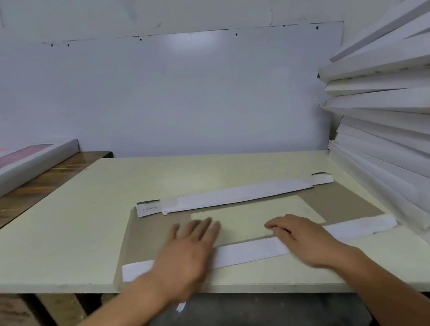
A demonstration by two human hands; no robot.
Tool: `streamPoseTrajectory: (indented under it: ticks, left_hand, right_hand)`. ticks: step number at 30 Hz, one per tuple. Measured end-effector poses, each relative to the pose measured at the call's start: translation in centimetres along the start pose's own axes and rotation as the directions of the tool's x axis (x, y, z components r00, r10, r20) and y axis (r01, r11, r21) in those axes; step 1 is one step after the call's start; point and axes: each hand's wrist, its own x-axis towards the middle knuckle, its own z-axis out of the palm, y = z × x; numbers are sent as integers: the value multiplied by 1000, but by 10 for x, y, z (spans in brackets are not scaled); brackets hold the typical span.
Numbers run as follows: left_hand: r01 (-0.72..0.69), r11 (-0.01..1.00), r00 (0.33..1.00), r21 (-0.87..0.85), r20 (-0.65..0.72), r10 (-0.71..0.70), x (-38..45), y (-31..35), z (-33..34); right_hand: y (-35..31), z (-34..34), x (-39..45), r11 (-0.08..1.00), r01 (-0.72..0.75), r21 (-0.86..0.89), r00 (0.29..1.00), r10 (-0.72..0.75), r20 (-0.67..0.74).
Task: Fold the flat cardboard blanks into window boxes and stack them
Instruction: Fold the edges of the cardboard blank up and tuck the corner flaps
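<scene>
Cardboard blank [147, 237], flat, brown inner face up, lies on the cream table [56, 234] near its front edge, in front of the person. Head view, the only one:

- Blank: rectangular window cut-out at centre, showing the table through it. White far flap [239, 194] is folded over along the back edge; white near flap [245, 250] lies along the front edge, running left to right.
- Left hand [186, 254]: palm down, fingers straight and slightly spread, resting across the near flap and onto the brown panel left of the window. It holds nothing.
- Right hand [303, 241]: palm down over the near flap, right of centre; fingers bent a little, their tips at the window's lower edge. Whether they pinch the card cannot be told.
- Stack of folded white boxes [395, 104]: piled high at the table's right side, leaning unevenly, against the wall.
- Finished window box [21, 168]: pink contents showing through its window, on a wooden table [37, 188] to the left, well apart from the blank.
- White panel [147, 98]: upright behind the table.
</scene>
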Motion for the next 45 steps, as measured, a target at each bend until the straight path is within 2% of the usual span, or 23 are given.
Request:
streamPoseTrajectory:
  ticks: [3,6,8,10,18,21,23,25,27,31,33,37,41,45]
  left_hand:
    - [-99,988,994,-119,-50,94,6,37,20]
    - [-113,983,987,-144,99,128,16,52,31]
    - [-106,981,973,-164,188,136,21,44,29]
    - [-91,980,962,-179,240,133,21,26,25]
    - [196,959,951,-204,277,-135,-6,-70,30]
    - [381,908,917,-173,195,-347,-16,-95,38]
    - [541,819,841,-193,89,-534,-23,-107,41]
    - [652,718,746,-243,38,-664,-27,-114,41]
    - [693,657,693,-297,19,-721,-27,-119,39]
    - [716,623,651,-314,-21,-759,-25,-129,28]
    - [723,602,643,-337,10,-766,-24,-135,25]
    - [768,576,614,-280,66,-787,-21,-147,22]
    - [747,624,661,-231,154,-734,-12,-159,13]
    - [726,574,670,-377,205,-713,-1,-160,11]
  right_hand:
    - [-15,20,8,999,-24,-41,999,22,-45]
    - [-18,31,11,978,-42,-205,997,54,56]
    - [-9,29,11,958,-88,-274,979,134,153]
    - [8,20,10,934,-150,-323,957,219,189]
    - [90,-18,-17,828,-470,-306,862,505,40]
    - [96,-18,-26,835,-530,-146,845,505,-175]
    - [95,-19,-31,851,-525,-4,803,494,-332]
    - [92,-24,-34,859,-506,83,780,496,-381]
    - [92,-26,-37,873,-477,100,783,474,-403]
    - [91,-20,-37,915,-403,3,833,368,-414]
    - [92,-18,-35,925,-378,-46,854,329,-404]
    - [91,-19,-35,926,-370,-83,863,309,-400]
    - [89,-19,-36,912,-401,-88,860,341,-379]
    - [89,-16,-36,902,-414,-120,871,354,-340]
